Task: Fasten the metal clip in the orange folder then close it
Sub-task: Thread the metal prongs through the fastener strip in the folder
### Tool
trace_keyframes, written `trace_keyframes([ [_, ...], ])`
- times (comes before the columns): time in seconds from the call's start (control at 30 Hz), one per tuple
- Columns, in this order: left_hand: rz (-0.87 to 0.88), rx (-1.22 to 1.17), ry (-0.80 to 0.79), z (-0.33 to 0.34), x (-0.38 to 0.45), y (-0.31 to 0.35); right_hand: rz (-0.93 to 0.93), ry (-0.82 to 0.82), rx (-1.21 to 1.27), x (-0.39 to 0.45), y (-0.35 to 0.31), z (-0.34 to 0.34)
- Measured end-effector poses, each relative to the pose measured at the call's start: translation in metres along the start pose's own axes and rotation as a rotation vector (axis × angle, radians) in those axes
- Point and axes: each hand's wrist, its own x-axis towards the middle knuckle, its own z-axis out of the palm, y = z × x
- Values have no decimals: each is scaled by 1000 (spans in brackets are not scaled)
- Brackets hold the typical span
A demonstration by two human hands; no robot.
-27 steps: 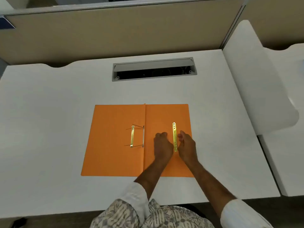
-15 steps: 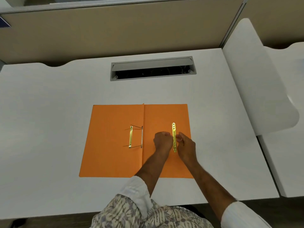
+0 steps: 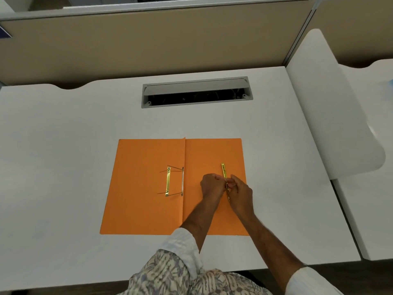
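Observation:
An orange folder (image 3: pixel 144 188) lies open flat on the white desk. On its left leaf, by the fold, sits the gold fastener base (image 3: pixel 168 183) with two thin metal prongs sticking out to the left. A loose gold clip bar (image 3: pixel 224 170) lies on the right leaf. My left hand (image 3: pixel 211 187) and my right hand (image 3: pixel 241 192) meet over the bar's middle, fingertips of both pinching it. The bar's lower half is mostly hidden between the hands.
A grey cable slot (image 3: pixel 196 91) is set into the desk (image 3: pixel 63 145) behind the folder. A beige partition wall stands at the back. A white divider panel (image 3: pixel 331 103) rises on the right, with another desk beyond it.
Both hands have closed in on the gold bar from either side and now pinch it. The folder and the fastener base have not moved.

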Motion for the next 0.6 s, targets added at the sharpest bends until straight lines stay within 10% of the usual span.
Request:
trace_keyframes([
  [0.6, 147, -136, 0, -139, 15, -11, -168, -225, 22, 15, -50, 56],
])
